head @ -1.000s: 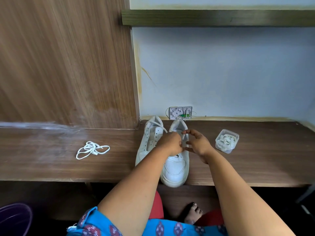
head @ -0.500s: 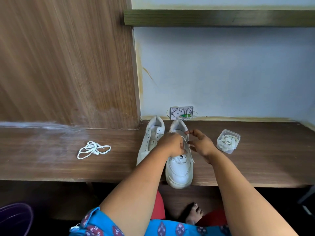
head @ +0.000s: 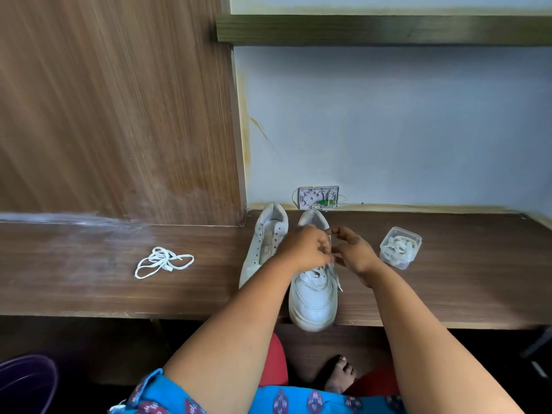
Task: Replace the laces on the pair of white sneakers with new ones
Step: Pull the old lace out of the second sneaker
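Sneakers first: the pair sits side by side on the wooden tabletop [head: 89, 294], heels toward the wall and toes toward me. I take the laced sneaker [head: 313, 297] as my landmark; its toe juts a little over the tabletop's near edge. The unlaced sneaker [head: 263, 249] lies touching it on its left, eyelets bare.

Both my forearms reach in from the near edge and meet above the laced sneaker's tongue. My left hand [head: 304, 249] hovers over its eyelets with the fingers curled, pinching a strand of the white lace [head: 334, 274]; the motion blur there keeps me from telling just which fingers hold it. My right hand [head: 352, 252] is just to the right of the same spot, thumb and forefinger bent toward each other in a ring near the sneaker's collar, seemingly nipping the lace's upper run, though the strand is too thin there to be sure. One loose lace end hangs down the sneaker's right side.

Right of the laced sneaker, apart from it, stands a small clear plastic box [head: 413, 237], lidless, with a coil of white laces [head: 397, 249] inside. Well to the left of the sneaker, a loose lace bundle [head: 162, 261] lies tangled on the tabletop. Behind it, against the wall, leans a small white wiring plate [head: 318, 198].
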### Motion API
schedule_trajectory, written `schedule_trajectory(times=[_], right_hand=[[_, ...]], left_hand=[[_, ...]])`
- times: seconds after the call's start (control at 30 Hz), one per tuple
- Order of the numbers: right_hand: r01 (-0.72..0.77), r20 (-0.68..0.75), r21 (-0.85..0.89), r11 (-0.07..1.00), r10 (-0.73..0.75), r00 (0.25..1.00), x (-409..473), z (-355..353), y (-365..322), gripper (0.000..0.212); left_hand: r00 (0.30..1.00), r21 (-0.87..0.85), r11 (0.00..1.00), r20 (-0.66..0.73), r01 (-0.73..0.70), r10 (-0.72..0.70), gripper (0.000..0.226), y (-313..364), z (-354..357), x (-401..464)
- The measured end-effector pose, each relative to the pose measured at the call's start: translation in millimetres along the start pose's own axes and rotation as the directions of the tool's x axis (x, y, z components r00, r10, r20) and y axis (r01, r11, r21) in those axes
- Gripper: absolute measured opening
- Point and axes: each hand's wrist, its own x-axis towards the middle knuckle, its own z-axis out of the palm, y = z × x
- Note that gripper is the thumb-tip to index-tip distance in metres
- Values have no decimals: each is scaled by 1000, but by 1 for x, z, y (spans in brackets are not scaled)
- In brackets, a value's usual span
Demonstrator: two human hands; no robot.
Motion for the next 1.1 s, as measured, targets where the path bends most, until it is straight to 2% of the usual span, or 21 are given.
schedule_trajectory(times=[0.1,0.2,0.3,0.33,0.37,0.4,0.43,0.47,0.5,0.53,0.57,0.6,0.63,0.67,0.7,0.77,0.83,0.87,0.97,1.03,1.1], right_hand=[[1,-11,26,1000,-1,1000,-2,2,-2,37],[-5,-15,19,1000,5,1000,-3,2,-1,37],[8,-13,-16,1000,-8,1000,-6,1,-2,33],[10,-12,-27,1000,-11,1000,-6,0,-3,33],[11,-14,-37,999,-12,1000,-6,0,-2,34],[12,-7,-54,998,-12,1000,-6,-1,-1,34],[12,2,-59,998,-12,1000,-6,-1,-1,34],[2,10,-64,998,-1,1000,-5,-2,0,32],[3,16,-68,998,-2,1000,-4,-3,2,31],[4,20,-75,997,-2,1000,-4,-4,2,30],[7,20,-62,998,-6,1000,-4,-4,2,30],[-2,15,-39,999,2,1000,-4,-4,1,31],[-5,14,-10,1000,5,1000,-4,-3,0,32],[-14,21,9,1000,13,1000,-2,-4,0,31],[-14,28,21,1000,14,1000,-1,-4,2,31],[-15,30,25,1000,14,999,0,-3,1,30],[-20,24,39,999,19,1000,2,-2,2,29],[-21,22,55,998,20,1000,3,-2,2,29],[-9,7,118,993,8,1000,4,0,4,30],[-10,-2,116,993,10,1000,6,0,7,31],[-13,8,91,996,12,1000,7,-1,10,32]], left_hand=[[987,253,964,155,-83,45,26,9,15,2],[993,559,828,115,-37,-33,44,18,20,3],[990,643,765,86,29,-110,66,21,16,3],[984,580,814,123,35,-131,59,18,13,3],[975,420,906,177,50,-136,45,14,11,2],[968,147,984,218,96,-127,29,12,9,0],[970,-177,970,201,170,-133,19,9,7,-2],[978,-462,862,99,208,-183,17,9,4,-3],[948,-648,737,-69,195,-311,16,8,-1,-2],[860,-736,660,-231,151,-455,12,5,-6,1],[741,-747,647,-347,153,-575,10,2,-9,3],[637,-722,658,-409,213,-654,22,-5,-11,5],[569,-668,670,-428,325,-702,39,-14,-11,7],[550,-591,686,-433,425,-714,50,-21,-11,7],[576,-494,730,-454,473,-680,50,-25,-11,7],[718,-256,878,-507,404,-477,28,-26,-7,7],[868,-42,962,-422,269,-262,8,-17,-3,7],[917,37,975,-350,219,-193,9,-10,1,7],[973,311,939,-217,148,-81,26,9,20,5],[979,422,893,-186,155,-81,41,13,28,6],[985,508,846,-140,161,-104,45,13,31,7]])
